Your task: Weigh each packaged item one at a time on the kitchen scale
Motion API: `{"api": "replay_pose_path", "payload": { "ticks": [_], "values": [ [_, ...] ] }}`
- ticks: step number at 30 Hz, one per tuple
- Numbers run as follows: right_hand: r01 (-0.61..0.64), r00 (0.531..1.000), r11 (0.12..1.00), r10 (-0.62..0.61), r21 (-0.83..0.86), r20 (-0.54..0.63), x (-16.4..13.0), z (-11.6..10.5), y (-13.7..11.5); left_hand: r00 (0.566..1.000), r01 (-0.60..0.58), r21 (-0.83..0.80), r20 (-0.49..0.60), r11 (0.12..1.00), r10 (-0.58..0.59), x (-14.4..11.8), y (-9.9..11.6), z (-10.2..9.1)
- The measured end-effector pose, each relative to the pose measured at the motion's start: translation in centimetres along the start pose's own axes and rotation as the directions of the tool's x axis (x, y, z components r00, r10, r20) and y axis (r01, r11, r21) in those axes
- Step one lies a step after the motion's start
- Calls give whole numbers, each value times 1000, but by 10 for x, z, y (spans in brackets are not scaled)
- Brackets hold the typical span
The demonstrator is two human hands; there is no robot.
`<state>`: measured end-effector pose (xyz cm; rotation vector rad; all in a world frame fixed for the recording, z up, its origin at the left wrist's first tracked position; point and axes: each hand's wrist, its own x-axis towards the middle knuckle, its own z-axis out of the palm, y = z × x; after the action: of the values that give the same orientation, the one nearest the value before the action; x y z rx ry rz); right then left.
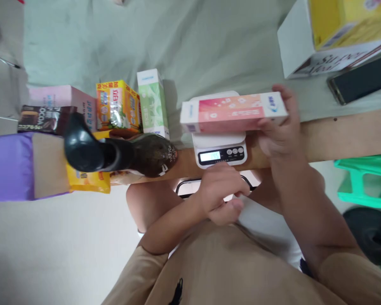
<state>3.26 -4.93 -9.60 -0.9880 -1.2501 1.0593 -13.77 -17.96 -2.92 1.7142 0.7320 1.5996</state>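
My right hand (279,127) grips the right end of a long pink and white carton (230,112) with a floral print. The carton lies sideways across the white digital kitchen scale (220,140), covering most of its platform; whether its weight rests there I cannot tell. Lit digits show on the scale's display (210,156), too blurred to read surely. Just in front of the scale, at the table edge, is my left hand (224,192), its fingers curled in and nothing visible in them. A green and white carton (153,103) stands left of the scale.
Left of the scale stand a dark bottle with a black top (139,154), an orange box (119,106), a dark cocoa packet (44,120) and a purple package (9,167). At right are a phone (363,78), stacked boxes (298,42) and a green stool (365,182).
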Motion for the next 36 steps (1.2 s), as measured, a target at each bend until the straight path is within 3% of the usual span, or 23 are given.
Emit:
{"api": "replay_pose_path", "payload": {
  "ticks": [3,6,9,11,13,16,20,22,25,29,33,36],
  "values": [
    [11,999,996,-7,92,-41,23,-2,-18,1000,-30,-14,8,999,30,-5,1,-1],
    [39,997,999,-40,33,60,55,9,-44,992,-21,37,125,999,16,-15,0,2],
    [31,977,999,-23,-36,214,90,39,-59,961,15,67,274,998,-33,-22,-1,5],
    [0,945,999,13,-39,326,114,66,-58,953,27,54,301,998,-42,-25,-1,5],
    [-49,904,998,57,-30,423,135,95,-49,969,22,19,247,1000,-26,-26,-1,4],
    [-123,856,992,127,-41,500,157,133,-34,996,-33,-37,80,999,36,-26,-1,-1],
    [-212,775,973,222,-88,592,163,168,-26,992,-120,-43,-53,992,118,-23,3,-11],
    [-294,725,950,291,-102,624,159,181,-26,989,-122,-59,-91,991,116,-21,7,-15],
    [-413,677,905,383,-107,628,153,195,-25,998,-37,-102,-45,994,33,-23,11,-17],
    [-420,681,896,419,-148,600,148,207,-26,998,-46,-143,-59,989,38,-26,13,-15],
    [-395,735,893,447,-214,510,139,219,-35,1000,-21,-114,14,993,22,-25,13,-11],
    [-354,771,876,471,-326,428,134,231,-42,999,-36,-114,-30,993,33,-25,11,-8]
  ]
}}
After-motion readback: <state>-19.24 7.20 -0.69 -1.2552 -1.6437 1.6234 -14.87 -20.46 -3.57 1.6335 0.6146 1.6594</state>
